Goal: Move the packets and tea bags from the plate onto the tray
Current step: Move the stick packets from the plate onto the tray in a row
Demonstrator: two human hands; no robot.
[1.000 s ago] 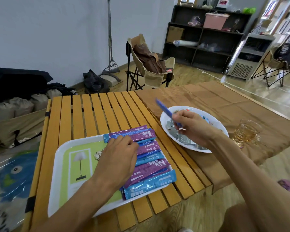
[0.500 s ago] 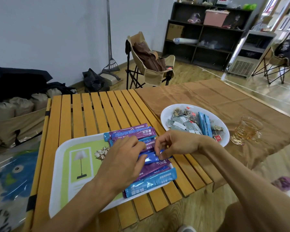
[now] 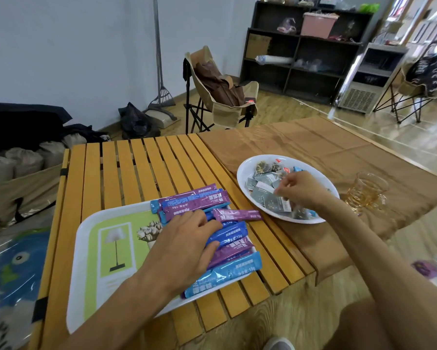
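My left hand lies flat, fingers straight, on a stack of blue and purple stick packets at the right end of the white tray. One purple packet lies loose across the tray's right rim, just past my fingertips. My right hand hangs over the white plate with its fingers curled down among grey tea bags. Blue packet ends stick out from under that hand. What the fingers hold, if anything, is hidden.
A glass cup of tea stands on the brown cloth right of the plate. The slatted wooden table ends close to my knees. A folding chair stands behind the table.
My right hand carried a blue packet from the plate to the tray, left it there, and has moved back over the plate. My left hand stayed on the tray's packets.
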